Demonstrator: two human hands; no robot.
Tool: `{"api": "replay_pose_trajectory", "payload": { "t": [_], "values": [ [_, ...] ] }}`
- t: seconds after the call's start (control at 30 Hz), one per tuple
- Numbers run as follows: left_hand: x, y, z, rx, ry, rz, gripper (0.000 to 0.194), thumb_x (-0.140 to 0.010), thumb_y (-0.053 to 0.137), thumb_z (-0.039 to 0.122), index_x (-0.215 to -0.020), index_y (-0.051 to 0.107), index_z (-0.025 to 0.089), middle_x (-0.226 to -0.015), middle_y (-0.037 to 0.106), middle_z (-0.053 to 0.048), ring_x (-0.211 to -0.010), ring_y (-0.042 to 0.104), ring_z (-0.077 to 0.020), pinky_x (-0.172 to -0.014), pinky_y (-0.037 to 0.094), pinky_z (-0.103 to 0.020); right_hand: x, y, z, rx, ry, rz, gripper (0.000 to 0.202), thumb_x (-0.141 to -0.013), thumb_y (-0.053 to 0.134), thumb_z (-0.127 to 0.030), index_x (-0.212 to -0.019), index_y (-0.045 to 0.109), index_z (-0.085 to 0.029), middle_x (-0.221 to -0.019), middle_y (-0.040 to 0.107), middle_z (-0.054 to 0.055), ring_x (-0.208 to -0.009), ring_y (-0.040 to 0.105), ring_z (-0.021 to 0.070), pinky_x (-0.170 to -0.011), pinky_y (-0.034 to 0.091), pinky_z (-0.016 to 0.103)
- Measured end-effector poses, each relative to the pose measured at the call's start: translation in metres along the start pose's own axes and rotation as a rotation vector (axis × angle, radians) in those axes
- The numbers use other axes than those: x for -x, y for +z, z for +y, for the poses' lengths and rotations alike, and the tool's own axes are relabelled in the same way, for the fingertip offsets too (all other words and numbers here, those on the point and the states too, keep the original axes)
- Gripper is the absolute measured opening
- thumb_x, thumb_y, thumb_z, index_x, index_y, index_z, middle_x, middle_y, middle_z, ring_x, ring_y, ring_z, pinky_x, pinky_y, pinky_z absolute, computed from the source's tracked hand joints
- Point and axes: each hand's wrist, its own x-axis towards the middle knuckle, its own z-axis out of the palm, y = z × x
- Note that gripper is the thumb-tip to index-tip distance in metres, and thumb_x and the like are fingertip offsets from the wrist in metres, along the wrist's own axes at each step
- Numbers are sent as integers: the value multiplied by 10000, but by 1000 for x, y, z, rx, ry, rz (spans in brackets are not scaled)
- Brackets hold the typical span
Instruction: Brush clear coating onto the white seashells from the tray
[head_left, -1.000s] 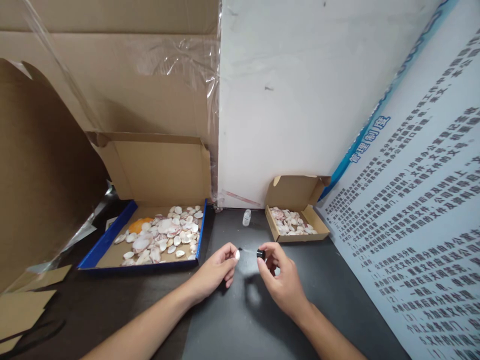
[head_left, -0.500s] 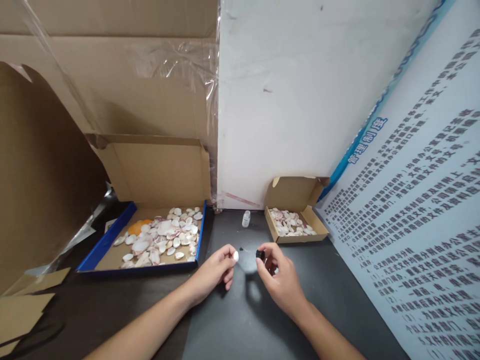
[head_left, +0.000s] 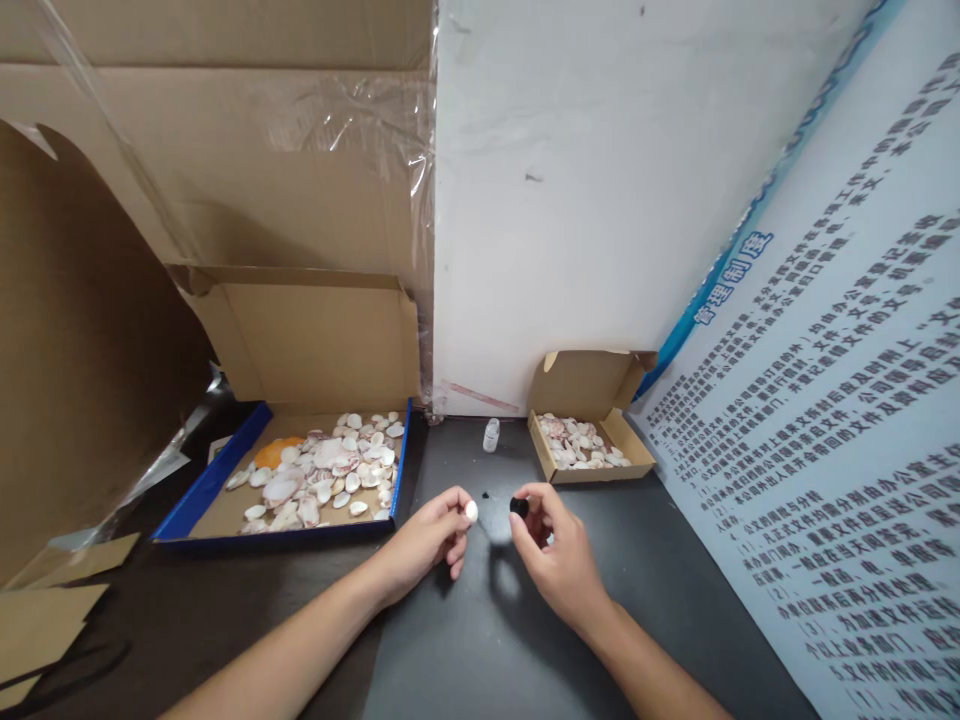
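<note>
Between thumb and forefinger, my left hand (head_left: pixel 431 545) pinches a small white shell (head_left: pixel 471 512) above the dark table. My right hand (head_left: pixel 559 550) grips a small round black object (head_left: pixel 519 507) between thumb and fingers, a short way to the right of the shell. The two hands are apart. A small clear bottle with a white label (head_left: pixel 491 436) stands on the table beyond them. Near the fingertips, a tiny black bit (head_left: pixel 485 495) lies on the table.
At the left, an open blue-edged box (head_left: pixel 281 540) holds several shells and an orange piece (head_left: pixel 276 453). A smaller open cardboard box (head_left: pixel 600 474) with shells sits at the back right. Cardboard (head_left: pixel 315 190), a white panel (head_left: pixel 555 220) and a printed board (head_left: pixel 847 400) surround the table (head_left: pixel 480 640).
The black object in my right hand has turned slightly and moved a little to the left. My left hand keeps its pinch on the shell, and the view has shifted slightly.
</note>
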Motion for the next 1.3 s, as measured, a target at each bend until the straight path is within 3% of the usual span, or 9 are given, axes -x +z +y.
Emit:
{"api": "replay_pose_trajectory", "payload": {
  "t": [0.17,0.43,1.3],
  "values": [
    [0,0,5,128,-5,41,148,-723,601,244,-779,475,189,-525,407,74,-422,354,-71,-405,410,-194,1,1,0,45,-56,-99,113,-860,532,-222,-972,529,-204,-644,474,-51,-542,486,112,-524,391,207],
    [2,-1,8,203,-10,42,87,-725,586,178,-762,508,167,-595,441,54,-418,382,-61,-401,434,-206,2,4,-1,83,-43,-83,113,-860,535,-219,-972,529,-207,-640,486,-51,-544,501,114,-533,391,210],
    [3,-1,9,189,-7,45,69,-748,562,188,-774,500,172,-628,438,48,-438,371,-61,-416,413,-197,0,-1,-10,82,-49,-127,110,-842,523,-209,-952,525,-214,-682,571,-35,-546,567,109,-518,418,190]
  ]
}}
